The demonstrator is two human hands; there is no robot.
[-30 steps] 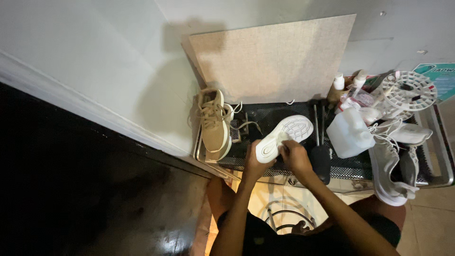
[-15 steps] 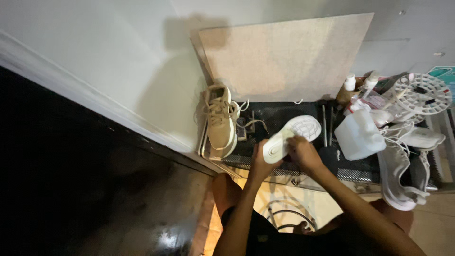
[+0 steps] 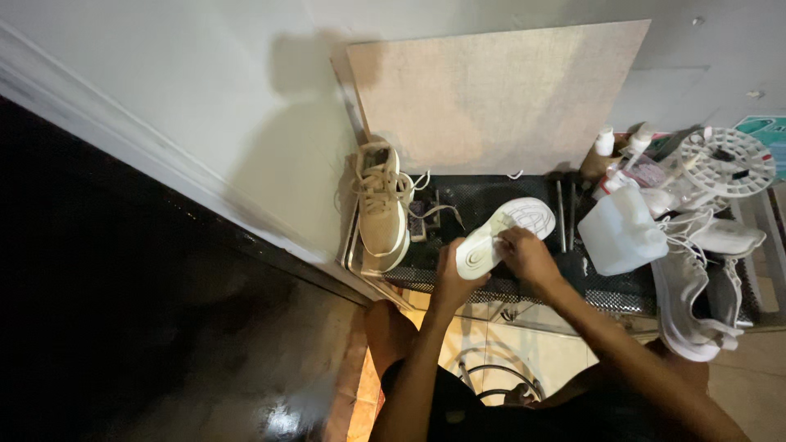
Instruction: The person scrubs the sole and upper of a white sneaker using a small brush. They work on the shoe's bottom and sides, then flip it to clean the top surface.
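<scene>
The left hand (image 3: 455,277) is closed around the heel end of a white shoe (image 3: 505,236), which is turned sole-up above the dark mesh tray (image 3: 491,196) set against the wall. The right hand (image 3: 526,254) rests on the middle of the sole with its fingers curled down onto it; whether it pinches a cloth or small tool cannot be told from here. To work the sole well, the person would likely do best to keep the left grip firm at the heel so the shoe does not twist, and to press in short strokes along the tread rather than across it. Just left of the hands a beige sneaker (image 3: 381,209) stands on the tray with loose laces. To the right sit a translucent white jug (image 3: 622,231), small bottles (image 3: 604,141), and a pair of grey sneakers (image 3: 696,295), close enough for an elbow to knock.
</scene>
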